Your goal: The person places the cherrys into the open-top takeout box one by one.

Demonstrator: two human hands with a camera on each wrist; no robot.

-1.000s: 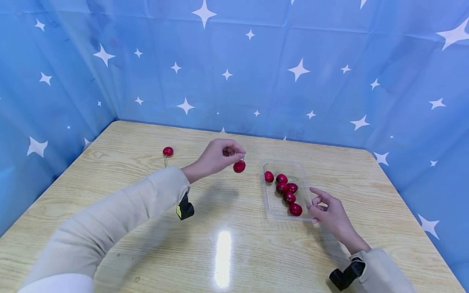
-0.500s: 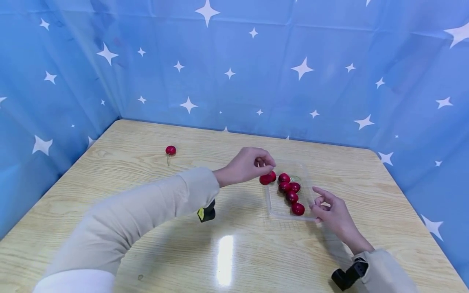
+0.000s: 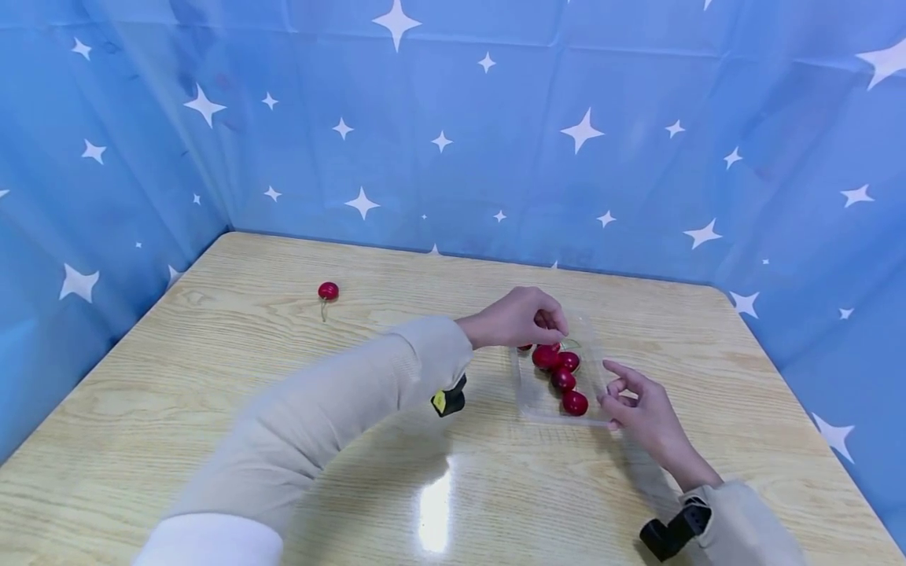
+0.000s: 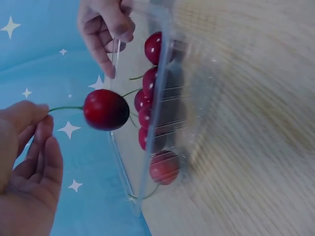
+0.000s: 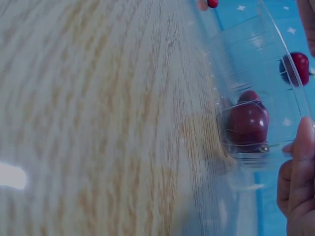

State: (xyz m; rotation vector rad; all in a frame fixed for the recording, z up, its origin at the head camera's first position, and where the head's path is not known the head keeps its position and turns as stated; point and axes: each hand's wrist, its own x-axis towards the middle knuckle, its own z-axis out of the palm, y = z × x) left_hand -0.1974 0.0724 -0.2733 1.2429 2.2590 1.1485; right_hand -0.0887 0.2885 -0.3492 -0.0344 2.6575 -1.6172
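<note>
My left hand pinches the thin green stem of a dark red cherry between thumb and forefinger. That cherry hangs above the open top of a clear plastic container. Several more cherries lie inside the container, some with stems; the left hand hides part of its far left side in the head view. At the container's right side, my right hand grips the rim with the thumb and curled fingers, the forefinger reaching out straighter along the edge.
One loose cherry with its stem lies on the wooden table, far to the left. A blue curtain with white stars hangs behind the table and along its sides. Light glares off the tabletop near the front.
My left hand has carried the cherry rightward, from beside the container to over it. The right hand stays at the container's rim, and the loose cherry lies where it was.
</note>
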